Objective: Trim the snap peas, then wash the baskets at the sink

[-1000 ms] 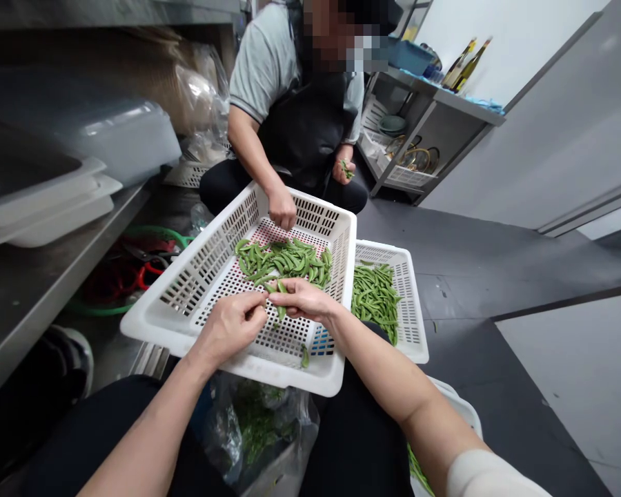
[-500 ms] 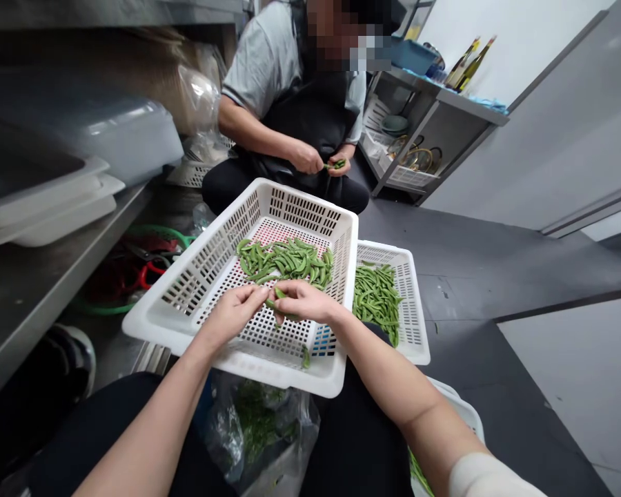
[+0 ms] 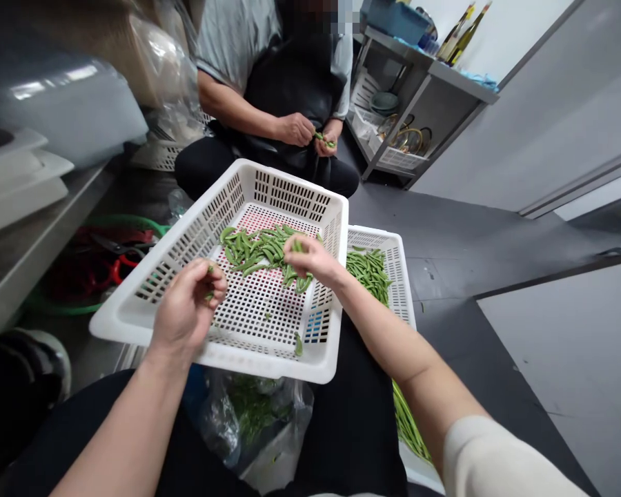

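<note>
A white perforated plastic basket (image 3: 212, 355) lies across my lap, with a loose pile of sugar snap peas (image 3: 243, 248) on its bottom. My left hand (image 3: 189, 304) is over the near left part of the basket, its fingers curled round small green bits (image 3: 210, 270) that are mostly hidden. Above the right side of the pile, my right hand (image 3: 313, 261) has its fingers closed on a green pea pod (image 3: 297, 245). A single pod piece (image 3: 298, 344) rests near the basket's front wall.
A second white basket (image 3: 404, 276) full of pods stands to the right. Opposite, a co-worker's hands (image 3: 296, 130) hold pods. Below my basket is a clear plastic bag (image 3: 222, 421) with green scraps. Left are a metal shelf (image 3: 77, 207) and a green-rimmed basket (image 3: 62, 309) containing scissors.
My hands have parted. The left drew back leftward and curled in; the right moved forward over the pile with a pod. The view has shifted slightly.
</note>
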Demonstrator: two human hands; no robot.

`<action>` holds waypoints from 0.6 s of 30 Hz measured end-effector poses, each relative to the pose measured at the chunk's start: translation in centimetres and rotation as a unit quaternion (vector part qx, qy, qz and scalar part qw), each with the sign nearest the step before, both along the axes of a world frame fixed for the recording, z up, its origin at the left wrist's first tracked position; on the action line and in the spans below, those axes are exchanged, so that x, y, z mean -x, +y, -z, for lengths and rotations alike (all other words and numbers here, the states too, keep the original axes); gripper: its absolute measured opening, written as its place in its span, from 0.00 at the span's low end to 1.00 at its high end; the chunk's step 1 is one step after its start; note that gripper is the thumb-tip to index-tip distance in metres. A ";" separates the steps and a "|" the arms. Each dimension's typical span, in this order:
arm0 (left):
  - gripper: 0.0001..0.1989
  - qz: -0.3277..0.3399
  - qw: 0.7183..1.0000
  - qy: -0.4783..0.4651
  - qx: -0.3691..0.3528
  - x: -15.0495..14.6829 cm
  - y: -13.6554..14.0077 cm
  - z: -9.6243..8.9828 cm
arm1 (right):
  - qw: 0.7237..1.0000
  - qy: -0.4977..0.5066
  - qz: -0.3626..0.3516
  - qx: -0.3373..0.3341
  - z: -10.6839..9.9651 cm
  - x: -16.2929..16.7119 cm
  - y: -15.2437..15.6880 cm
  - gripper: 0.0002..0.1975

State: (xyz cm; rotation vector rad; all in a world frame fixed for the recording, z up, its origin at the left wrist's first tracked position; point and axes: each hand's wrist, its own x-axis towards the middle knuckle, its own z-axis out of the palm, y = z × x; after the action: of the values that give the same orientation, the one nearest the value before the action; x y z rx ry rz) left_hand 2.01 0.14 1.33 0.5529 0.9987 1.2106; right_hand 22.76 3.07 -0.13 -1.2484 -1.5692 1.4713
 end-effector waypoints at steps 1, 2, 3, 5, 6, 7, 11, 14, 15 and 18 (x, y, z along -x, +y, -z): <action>0.06 0.013 1.000 -0.006 0.006 0.3 0.1 -0.2 | 0.987 -0.082 -0.139 0.010 0.3 -0.1 -0.3 0.10; 0.05 0.030 0.999 -0.006 0.015 0.5 0.2 -0.3 | 0.946 -0.175 -0.273 0.020 0.9 0.2 -0.7 0.10; 0.05 0.044 0.999 -0.003 0.026 0.6 0.3 -0.4 | 0.884 -0.263 -0.386 0.029 1.7 0.8 -1.3 0.10; 0.04 0.066 0.997 0.003 0.043 0.6 0.3 -0.3 | 0.756 -0.398 -0.518 0.045 3.7 2.2 -2.4 0.09; 0.04 0.074 0.996 0.006 0.046 0.5 0.3 -0.2 | 0.712 -0.436 -0.548 0.054 4.6 2.8 -2.7 0.09; 0.04 0.081 0.996 0.013 0.047 0.4 0.3 -0.1 | 0.689 -0.449 -0.565 0.064 5.4 3.2 -2.9 0.08; 0.10 0.142 0.985 0.095 0.023 0.4 0.3 0.8 | 0.787 -0.337 -0.512 0.076 5.3 2.4 -2.0 0.02; 0.10 0.231 0.947 0.220 -0.037 0.5 0.1 1.2 | 0.878 -0.197 -0.432 0.072 3.1 0.8 -1.0 0.08; 0.10 0.261 0.927 0.263 -0.065 0.5 -0.1 1.2 | 0.894 -0.158 -0.415 0.070 2.3 0.4 -0.8 0.09; 0.16 0.350 0.858 0.345 -0.152 0.2 -0.6 1.2 | 0.920 -0.100 -0.375 0.065 0.9 0.1 -0.9 0.14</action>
State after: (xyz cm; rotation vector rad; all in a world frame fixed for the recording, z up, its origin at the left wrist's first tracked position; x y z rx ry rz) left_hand 1.81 -0.43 0.18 1.5311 1.0431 0.4877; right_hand 22.69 2.12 -1.04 -0.9144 -2.2783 1.9758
